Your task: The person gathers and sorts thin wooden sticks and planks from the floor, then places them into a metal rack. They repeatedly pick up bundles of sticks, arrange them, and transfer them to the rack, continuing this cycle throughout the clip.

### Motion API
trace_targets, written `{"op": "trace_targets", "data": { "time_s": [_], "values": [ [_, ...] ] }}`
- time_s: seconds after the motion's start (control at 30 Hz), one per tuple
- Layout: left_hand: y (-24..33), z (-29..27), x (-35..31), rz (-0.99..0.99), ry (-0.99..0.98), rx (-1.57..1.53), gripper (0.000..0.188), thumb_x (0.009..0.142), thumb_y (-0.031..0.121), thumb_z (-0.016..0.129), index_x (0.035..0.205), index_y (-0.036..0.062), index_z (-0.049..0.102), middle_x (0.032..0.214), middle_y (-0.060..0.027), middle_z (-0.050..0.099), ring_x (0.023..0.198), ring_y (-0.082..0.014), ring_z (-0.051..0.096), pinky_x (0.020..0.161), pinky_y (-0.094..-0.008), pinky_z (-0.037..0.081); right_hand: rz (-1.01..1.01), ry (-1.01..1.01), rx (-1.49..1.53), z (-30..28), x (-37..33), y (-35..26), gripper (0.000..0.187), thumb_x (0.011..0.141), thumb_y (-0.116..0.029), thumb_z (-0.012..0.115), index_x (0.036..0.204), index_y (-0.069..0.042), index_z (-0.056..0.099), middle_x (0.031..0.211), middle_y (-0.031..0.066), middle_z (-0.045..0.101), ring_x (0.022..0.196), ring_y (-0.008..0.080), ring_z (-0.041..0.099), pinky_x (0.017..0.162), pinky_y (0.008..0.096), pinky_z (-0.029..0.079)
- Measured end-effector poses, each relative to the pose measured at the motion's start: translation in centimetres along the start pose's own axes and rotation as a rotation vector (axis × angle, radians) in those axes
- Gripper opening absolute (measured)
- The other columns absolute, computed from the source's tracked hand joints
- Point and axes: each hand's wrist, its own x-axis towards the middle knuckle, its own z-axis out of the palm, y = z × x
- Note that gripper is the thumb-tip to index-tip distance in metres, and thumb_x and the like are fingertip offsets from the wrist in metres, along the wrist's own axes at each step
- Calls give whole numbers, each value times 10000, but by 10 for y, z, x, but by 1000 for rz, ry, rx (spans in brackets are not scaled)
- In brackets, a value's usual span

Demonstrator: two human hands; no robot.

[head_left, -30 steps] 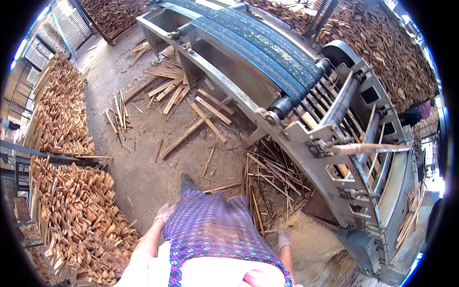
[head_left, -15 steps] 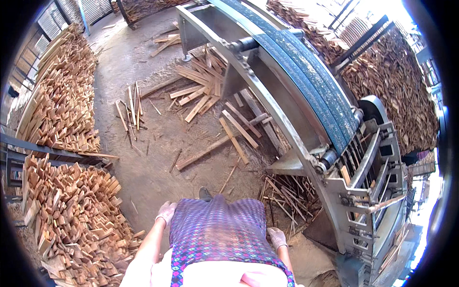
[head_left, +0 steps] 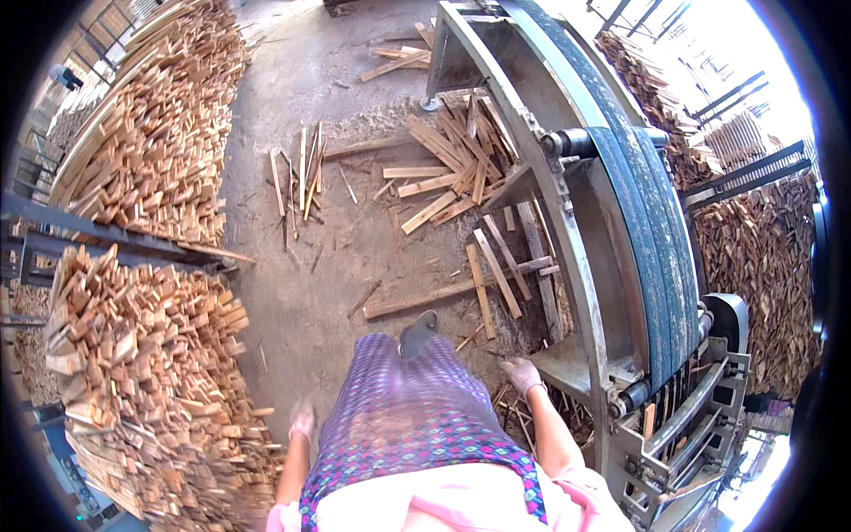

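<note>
My left hand (head_left: 302,418), in a pale glove, hangs low beside the patterned apron (head_left: 417,399). It is smeared by motion, so its fingers do not show clearly. On the other side my right hand (head_left: 523,374), also gloved, reaches out past the apron with fingers apart and nothing in them. It is nearest to the metal frame of the conveyor (head_left: 574,257) and to some thin wood offcuts under it. A dark shoe (head_left: 418,333) shows just beyond the apron's far edge.
Stacked wood pieces (head_left: 160,355) line the left, with a dark metal rail (head_left: 106,239) crossing them. Loose boards (head_left: 452,160) and a long beam (head_left: 443,297) lie on the floor ahead. The conveyor's blue belt (head_left: 651,239) runs along the right, near slatted metal machinery (head_left: 683,434).
The view has shifted forward and turned left, so the conveyor sits further right. My right hand has swung forward; my left has dropped back. One shoe now shows more fully.
</note>
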Motion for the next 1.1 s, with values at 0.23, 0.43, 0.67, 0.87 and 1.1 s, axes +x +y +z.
{"op": "trace_targets", "data": {
  "time_s": [0.23,0.43,0.67,0.87,1.1],
  "values": [
    [-70,-44,2,198,-7,509,571,1052,455,432,1414,37,576,1455,-225,577,1393,-373,505,1156,-445,400,130,57,490,-154,110,-176,453,945,-411,607,1191,-52,732,1180,234,719,1111,388,693,963,438,536],
    [36,-132,73,306,-97,709,546,1061,434,398,1384,43,598,1437,-224,587,1378,-387,508,1143,-462,413,162,30,612,-166,120,-238,461,959,-414,598,1175,-29,730,1175,224,725,1153,361,681,993,422,515],
    [250,-198,146,384,-58,1182,563,1086,408,314,1380,27,605,1483,-199,560,1395,-354,503,1164,-454,388,879,70,587,-52,15,-181,516,938,-459,561,1137,-19,743,1129,251,731,1120,422,676,951,479,506],
    [408,-227,219,474,19,132,501,1003,376,581,1406,78,580,966,-49,678,802,-165,618,680,-338,504,566,-49,443,-32,-11,-248,355,1033,-279,500,1218,-76,726,1268,186,706,1212,348,651,1055,393,500],
    [480,-159,205,513,-166,172,469,1004,297,603,1419,81,570,806,32,572,604,-69,508,506,-249,406,615,-24,519,-154,107,-294,459,978,-375,570,1251,-29,698,1248,258,688,1191,409,642,1005,439,518]
  ]
}}
